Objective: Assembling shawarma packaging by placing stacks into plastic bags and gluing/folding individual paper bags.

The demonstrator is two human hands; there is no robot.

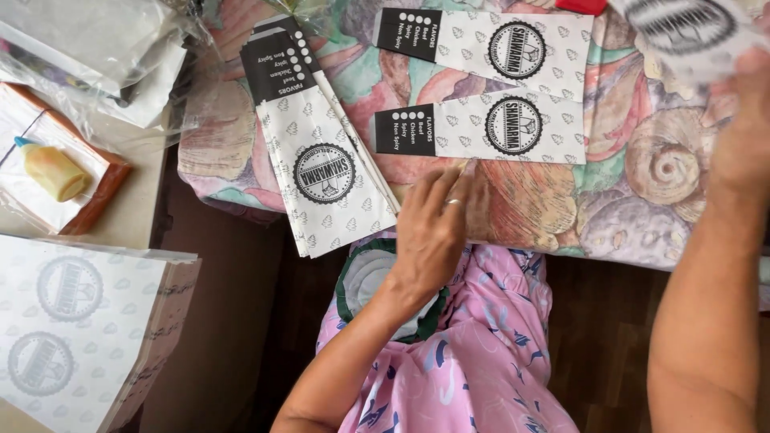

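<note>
My left hand (431,232) rests with fingers loosely together at the near edge of a cloth with a seashell print (634,200), holding nothing, a ring on one finger. Just beyond its fingertips lies a white printed paper sleeve (481,128) with a black end; a second such sleeve (489,48) lies further back. A stack of the same sleeves (321,152) sits to the left of that hand. My right hand (742,120) is raised at the right edge, gripping another printed sleeve (682,32), which is blurred.
At the left, a small yellow glue bottle (52,170) lies on a white sheet over a brown board. A plastic-wrapped bundle of printed paper (72,321) sits at the lower left. Clear plastic bags (88,40) fill the upper left. Pink patterned clothing covers my lap.
</note>
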